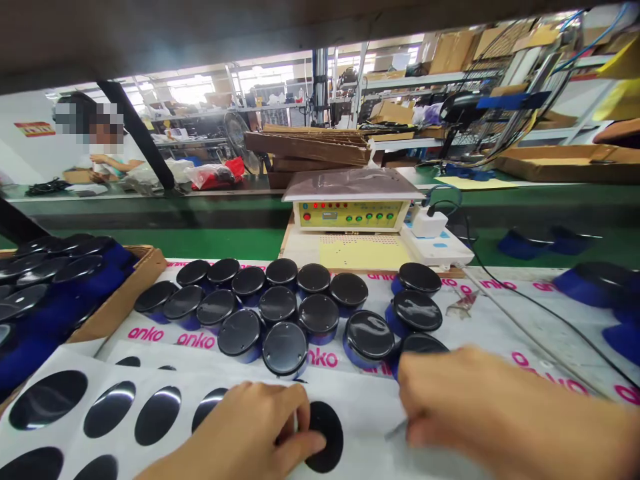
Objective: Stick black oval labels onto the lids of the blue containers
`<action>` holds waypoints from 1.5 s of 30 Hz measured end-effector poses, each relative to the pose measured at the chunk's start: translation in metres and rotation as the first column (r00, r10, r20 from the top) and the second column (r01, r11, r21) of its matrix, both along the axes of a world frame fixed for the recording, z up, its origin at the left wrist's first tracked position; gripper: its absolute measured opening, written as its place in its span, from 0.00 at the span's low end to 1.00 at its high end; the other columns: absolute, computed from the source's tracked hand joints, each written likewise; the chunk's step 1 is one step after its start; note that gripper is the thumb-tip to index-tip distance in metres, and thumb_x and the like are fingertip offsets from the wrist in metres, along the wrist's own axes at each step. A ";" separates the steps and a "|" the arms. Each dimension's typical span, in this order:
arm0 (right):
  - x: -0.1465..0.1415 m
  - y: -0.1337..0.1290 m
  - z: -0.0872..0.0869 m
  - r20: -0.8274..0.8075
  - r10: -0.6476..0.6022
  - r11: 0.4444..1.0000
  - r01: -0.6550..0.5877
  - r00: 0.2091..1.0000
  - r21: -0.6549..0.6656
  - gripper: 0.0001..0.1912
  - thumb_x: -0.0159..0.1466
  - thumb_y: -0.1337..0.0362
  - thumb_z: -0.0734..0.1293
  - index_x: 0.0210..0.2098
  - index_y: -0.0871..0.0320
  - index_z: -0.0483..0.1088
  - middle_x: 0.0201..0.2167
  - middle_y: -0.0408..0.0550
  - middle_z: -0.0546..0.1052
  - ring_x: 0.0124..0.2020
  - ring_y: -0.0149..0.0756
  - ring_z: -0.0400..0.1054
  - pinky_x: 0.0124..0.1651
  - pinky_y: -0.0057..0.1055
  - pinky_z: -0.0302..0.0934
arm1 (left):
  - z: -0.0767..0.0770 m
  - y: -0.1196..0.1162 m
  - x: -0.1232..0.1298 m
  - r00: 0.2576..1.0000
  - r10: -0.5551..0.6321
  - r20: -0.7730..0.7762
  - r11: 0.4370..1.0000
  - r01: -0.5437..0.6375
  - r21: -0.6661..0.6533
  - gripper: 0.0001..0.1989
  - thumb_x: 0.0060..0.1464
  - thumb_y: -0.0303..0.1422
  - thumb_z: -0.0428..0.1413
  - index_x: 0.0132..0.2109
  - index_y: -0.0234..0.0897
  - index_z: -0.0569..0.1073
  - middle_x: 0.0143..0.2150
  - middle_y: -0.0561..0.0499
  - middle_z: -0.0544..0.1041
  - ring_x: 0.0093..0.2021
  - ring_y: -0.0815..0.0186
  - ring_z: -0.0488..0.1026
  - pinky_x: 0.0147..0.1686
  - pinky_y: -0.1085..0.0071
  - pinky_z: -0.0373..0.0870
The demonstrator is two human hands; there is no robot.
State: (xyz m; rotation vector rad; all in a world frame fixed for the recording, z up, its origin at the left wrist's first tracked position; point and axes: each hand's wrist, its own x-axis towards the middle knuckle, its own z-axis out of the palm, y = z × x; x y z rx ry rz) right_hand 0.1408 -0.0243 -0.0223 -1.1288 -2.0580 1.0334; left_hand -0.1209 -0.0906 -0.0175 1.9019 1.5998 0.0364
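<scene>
Round blue pieces with glossy black tops (285, 348) stand beyond the hands. Curled left hand (250, 427) has thumb on flat black disc (330, 443) upon white sheet (369, 417); its pinch, and blurred right hand's (453, 400) grip, I cannot tell.

The view is crossed at the top by a dark overhead board (200, 33). At the left, a red sign (35, 129) is mounted on a white wall (20, 157). Farther back, metal shelves (415, 81) are loaded with cardboard boxes (453, 51), and the room is lit through bright windows (193, 89). The near bench (480, 320) is covered with white sheeting printed in pink; beyond it, a green surface (225, 240) is seen.
</scene>
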 end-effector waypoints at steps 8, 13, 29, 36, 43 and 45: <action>-0.044 0.112 0.023 -0.056 0.099 0.965 -0.109 0.994 -0.240 0.21 0.51 0.46 0.70 0.25 0.58 0.67 0.23 0.41 0.69 0.27 0.31 0.62 0.31 0.29 0.56 | 0.006 0.107 0.027 0.991 -0.114 0.066 0.833 0.059 0.551 0.37 0.46 0.32 0.58 0.62 0.30 0.53 0.58 0.41 0.65 0.60 0.54 0.57 0.60 0.55 0.53; -0.050 0.135 0.008 -0.049 0.166 0.934 -0.173 0.985 -0.312 0.20 0.54 0.48 0.68 0.27 0.60 0.68 0.26 0.40 0.69 0.30 0.31 0.61 0.34 0.29 0.52 | -0.013 0.121 0.032 0.987 -0.027 0.158 0.895 -0.046 0.443 0.46 0.44 0.37 0.59 0.65 0.30 0.45 0.59 0.43 0.65 0.64 0.51 0.50 0.63 0.50 0.44; -0.055 0.130 0.000 0.042 0.107 0.939 -0.087 0.993 -0.332 0.20 0.51 0.47 0.68 0.25 0.59 0.65 0.25 0.42 0.67 0.30 0.33 0.59 0.34 0.30 0.50 | -0.020 0.118 0.033 0.987 -0.046 0.153 0.840 -0.044 0.540 0.39 0.45 0.33 0.60 0.61 0.33 0.50 0.58 0.45 0.67 0.62 0.59 0.57 0.64 0.55 0.47; -0.054 0.130 -0.010 0.037 0.100 0.971 -0.090 0.994 -0.221 0.16 0.54 0.51 0.67 0.24 0.58 0.64 0.24 0.41 0.66 0.28 0.32 0.59 0.30 0.29 0.52 | -0.022 0.117 0.032 0.991 -0.046 0.124 0.818 -0.034 0.574 0.40 0.45 0.32 0.60 0.62 0.31 0.50 0.57 0.44 0.67 0.61 0.59 0.57 0.63 0.56 0.49; -0.057 0.125 -0.009 0.091 0.070 0.990 -0.058 0.993 -0.125 0.11 0.55 0.56 0.64 0.24 0.56 0.63 0.25 0.42 0.68 0.28 0.33 0.61 0.30 0.29 0.55 | -0.023 0.119 0.033 0.993 -0.051 0.111 0.799 -0.026 0.601 0.38 0.45 0.32 0.59 0.61 0.31 0.52 0.58 0.45 0.67 0.60 0.59 0.58 0.63 0.56 0.50; -0.057 0.125 -0.009 0.102 0.064 0.993 -0.053 0.993 -0.104 0.11 0.55 0.57 0.63 0.24 0.56 0.63 0.25 0.42 0.68 0.28 0.34 0.62 0.31 0.30 0.56 | -0.023 0.119 0.033 0.993 -0.052 0.109 0.797 -0.024 0.603 0.38 0.45 0.33 0.60 0.61 0.31 0.52 0.58 0.45 0.67 0.60 0.59 0.58 0.63 0.56 0.50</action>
